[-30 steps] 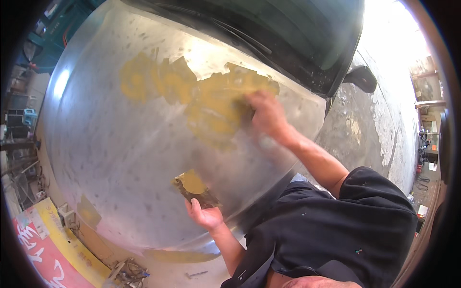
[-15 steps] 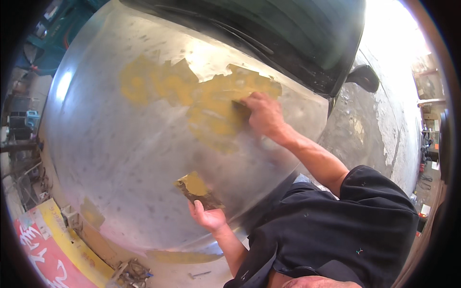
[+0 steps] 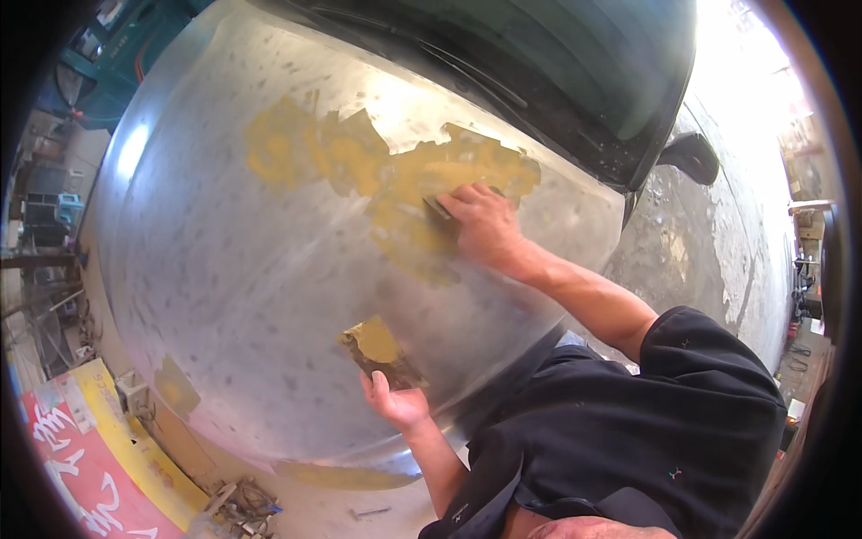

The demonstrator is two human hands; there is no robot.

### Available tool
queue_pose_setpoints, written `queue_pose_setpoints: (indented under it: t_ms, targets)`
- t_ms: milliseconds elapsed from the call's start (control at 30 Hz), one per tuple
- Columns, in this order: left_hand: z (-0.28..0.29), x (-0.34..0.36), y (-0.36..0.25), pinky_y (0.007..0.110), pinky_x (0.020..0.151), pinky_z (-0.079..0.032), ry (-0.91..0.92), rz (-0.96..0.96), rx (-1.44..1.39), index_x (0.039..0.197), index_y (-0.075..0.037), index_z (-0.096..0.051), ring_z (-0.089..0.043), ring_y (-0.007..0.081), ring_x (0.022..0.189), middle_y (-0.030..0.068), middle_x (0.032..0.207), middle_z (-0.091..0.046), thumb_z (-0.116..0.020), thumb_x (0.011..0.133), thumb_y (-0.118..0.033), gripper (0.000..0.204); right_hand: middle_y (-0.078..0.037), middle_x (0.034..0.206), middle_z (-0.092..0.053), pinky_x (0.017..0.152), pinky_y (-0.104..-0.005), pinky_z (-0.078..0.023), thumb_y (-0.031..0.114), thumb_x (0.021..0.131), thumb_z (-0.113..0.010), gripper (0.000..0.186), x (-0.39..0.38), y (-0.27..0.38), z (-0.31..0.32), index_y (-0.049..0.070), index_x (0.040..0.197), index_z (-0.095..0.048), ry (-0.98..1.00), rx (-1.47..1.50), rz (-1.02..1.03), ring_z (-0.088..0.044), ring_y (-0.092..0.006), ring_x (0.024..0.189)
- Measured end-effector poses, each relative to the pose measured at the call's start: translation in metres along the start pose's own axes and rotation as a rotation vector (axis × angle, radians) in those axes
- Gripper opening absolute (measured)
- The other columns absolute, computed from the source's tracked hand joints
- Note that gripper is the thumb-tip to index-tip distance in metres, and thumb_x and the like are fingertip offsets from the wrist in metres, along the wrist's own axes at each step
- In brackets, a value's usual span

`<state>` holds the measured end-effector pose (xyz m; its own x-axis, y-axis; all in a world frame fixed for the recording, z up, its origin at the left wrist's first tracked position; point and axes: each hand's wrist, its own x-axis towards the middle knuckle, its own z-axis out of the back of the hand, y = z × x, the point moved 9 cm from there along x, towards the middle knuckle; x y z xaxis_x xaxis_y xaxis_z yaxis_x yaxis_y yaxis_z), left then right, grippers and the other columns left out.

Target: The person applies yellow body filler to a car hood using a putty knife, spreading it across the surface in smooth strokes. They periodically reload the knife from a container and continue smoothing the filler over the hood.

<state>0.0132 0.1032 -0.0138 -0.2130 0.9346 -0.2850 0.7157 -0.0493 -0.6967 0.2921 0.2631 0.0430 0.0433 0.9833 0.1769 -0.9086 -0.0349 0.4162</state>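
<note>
A bare-metal car hood [image 3: 251,287] carries a broad, uneven patch of yellow body filler [image 3: 350,166] below the windshield. My right hand [image 3: 492,229] is closed on a dark, thin-edged spreader [image 3: 437,208], which meets the right part of that patch; the fingers hide most of it. Nearer to me, my left hand [image 3: 400,404] holds up a flat, dark mixing board [image 3: 402,370] over the hood's near side. A mound of yellow filler [image 3: 377,340] lies on the board. My left thumb shows at its near edge, with the other fingers under it.
Beyond the hood are the dark windshield [image 3: 575,72] and side mirror [image 3: 690,159]. The fender [image 3: 664,234] on the right is patchy grey. A red and yellow printed panel [image 3: 99,467] stands lower left, beside a heap of metal parts [image 3: 242,509]. Green equipment [image 3: 108,67] is upper left.
My right hand has moved a little left across the filler with the spreader, and its wrist has turned. My left hand still holds the board. The whole view has shifted slightly.
</note>
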Motion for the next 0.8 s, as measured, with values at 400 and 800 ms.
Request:
queue_pose_setpoints:
  t_ms: [400,800]
  targets:
    - [0.0,0.002,0.0,0.042,0.106,-0.051,-0.06,-0.04,0.091,0.148,0.005,-0.054,-0.063,0.0285,0.124,0.0151,0.141,-0.064,-0.052,0.103,-0.018,0.05,-0.009,0.111,-0.073,0.093,-0.0491,-0.056,0.005,0.079,-0.062,0.045,0.017,-0.014,-0.01,0.015,0.119,-0.078,0.028,-0.02,-0.02,-0.068,-0.0324,0.116]
    - [-0.005,0.001,-0.003,0.041,0.103,-0.053,-0.02,-0.042,0.084,0.147,0.005,-0.054,-0.064,0.0279,0.121,0.0155,0.139,-0.065,-0.053,0.104,-0.02,0.05,-0.007,0.118,-0.075,0.099,-0.0442,-0.054,0.005,0.086,-0.058,0.043,0.009,-0.121,0.044,0.015,0.122,-0.079,-0.117,-0.181,-0.274,-0.068,-0.0318,0.117]
